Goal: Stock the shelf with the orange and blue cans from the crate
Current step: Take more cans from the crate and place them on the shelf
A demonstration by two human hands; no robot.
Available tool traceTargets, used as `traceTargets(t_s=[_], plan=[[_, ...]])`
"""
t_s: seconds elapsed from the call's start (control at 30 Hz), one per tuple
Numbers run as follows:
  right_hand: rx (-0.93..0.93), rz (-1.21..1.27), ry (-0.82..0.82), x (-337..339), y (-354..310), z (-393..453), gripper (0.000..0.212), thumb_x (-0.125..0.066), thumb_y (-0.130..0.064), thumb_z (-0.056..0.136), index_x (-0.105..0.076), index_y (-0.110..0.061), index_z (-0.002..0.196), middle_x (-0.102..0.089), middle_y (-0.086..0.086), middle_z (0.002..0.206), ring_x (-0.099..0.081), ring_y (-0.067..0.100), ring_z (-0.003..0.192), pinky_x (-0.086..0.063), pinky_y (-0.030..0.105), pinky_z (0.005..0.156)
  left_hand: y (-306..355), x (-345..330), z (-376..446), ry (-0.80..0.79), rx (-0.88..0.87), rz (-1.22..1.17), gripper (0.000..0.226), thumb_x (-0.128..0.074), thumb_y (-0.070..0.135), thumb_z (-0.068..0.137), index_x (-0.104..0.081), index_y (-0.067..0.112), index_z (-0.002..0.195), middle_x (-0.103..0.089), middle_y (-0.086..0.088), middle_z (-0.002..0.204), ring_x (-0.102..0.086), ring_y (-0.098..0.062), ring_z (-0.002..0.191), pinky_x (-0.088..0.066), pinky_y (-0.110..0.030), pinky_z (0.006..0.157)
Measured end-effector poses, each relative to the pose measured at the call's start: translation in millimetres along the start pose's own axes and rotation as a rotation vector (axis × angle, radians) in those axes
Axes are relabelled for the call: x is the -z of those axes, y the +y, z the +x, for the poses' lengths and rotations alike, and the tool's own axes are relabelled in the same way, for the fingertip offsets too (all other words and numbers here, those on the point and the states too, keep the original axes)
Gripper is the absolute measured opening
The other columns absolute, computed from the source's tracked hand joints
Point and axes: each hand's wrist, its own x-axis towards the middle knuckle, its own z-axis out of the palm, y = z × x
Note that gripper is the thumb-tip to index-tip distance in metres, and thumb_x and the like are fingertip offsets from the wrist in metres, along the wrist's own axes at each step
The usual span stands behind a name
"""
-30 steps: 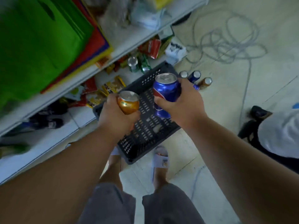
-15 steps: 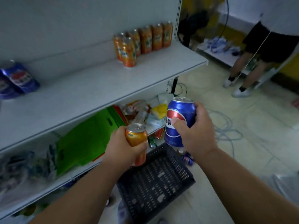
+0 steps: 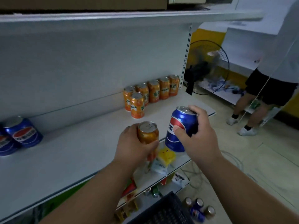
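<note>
My left hand (image 3: 134,146) has its fingers wrapped round an orange can (image 3: 148,132), and my right hand (image 3: 196,136) grips a blue can (image 3: 181,128), both upright and raised at the front edge of the shelf (image 3: 77,152). I carry one of each because the shelf sorts them by colour: an orange cluster (image 3: 150,92) at the back right, blue cans (image 3: 19,133) far left. The crate (image 3: 165,210) sits below by my legs, with a few cans on the floor (image 3: 199,209) just beside it. Half a second ago the cans hung lower, over the crate; now both sit level with the shelf.
</note>
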Motion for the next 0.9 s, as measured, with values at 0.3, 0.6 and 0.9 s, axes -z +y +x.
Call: traceTargets(t_s=[0.3, 0.6, 0.9], plan=[[0.131, -0.001, -0.22, 0.4, 69.4, 130.3, 0.068, -0.075, -0.039, 0.079, -0.037, -0.04, 0.134, -0.053, -0.014, 0.121, -0.055, 0.007, 0.105, -0.045, 0.025, 0.088, 34.9, -68.4, 123.6, 0.127, -0.049, 0.236, 0.075, -0.08, 0.047, 0.072, -0.043, 0.039, 0.137, -0.044, 0.007, 0.135, -0.053, -0.018, 0.117, -0.052, -0.039, 0.095], [0.228, -0.036, -0.297, -6.2, 106.2, 179.6, 0.068, -0.075, -0.036, 0.08, -0.037, -0.039, 0.136, -0.05, -0.016, 0.118, -0.052, 0.007, 0.105, -0.038, 0.014, 0.081, 38.4, -72.8, 202.9, 0.191, -0.187, 0.911, 0.078, -0.057, 0.064, 0.082, -0.032, 0.034, 0.15, -0.049, 0.006, 0.144, -0.032, -0.024, 0.136, -0.023, -0.041, 0.112], [0.29, -0.038, -0.298, -13.7, 115.4, 193.1, 0.066, -0.074, -0.04, 0.079, -0.038, -0.036, 0.134, -0.053, -0.016, 0.119, -0.053, 0.006, 0.106, -0.042, 0.015, 0.083, 28.6, -82.8, 221.7, 0.231, -0.149, 1.039, 0.07, -0.053, 0.065, 0.083, -0.041, 0.034, 0.145, -0.047, 0.002, 0.139, -0.031, -0.026, 0.131, -0.023, -0.043, 0.108]])
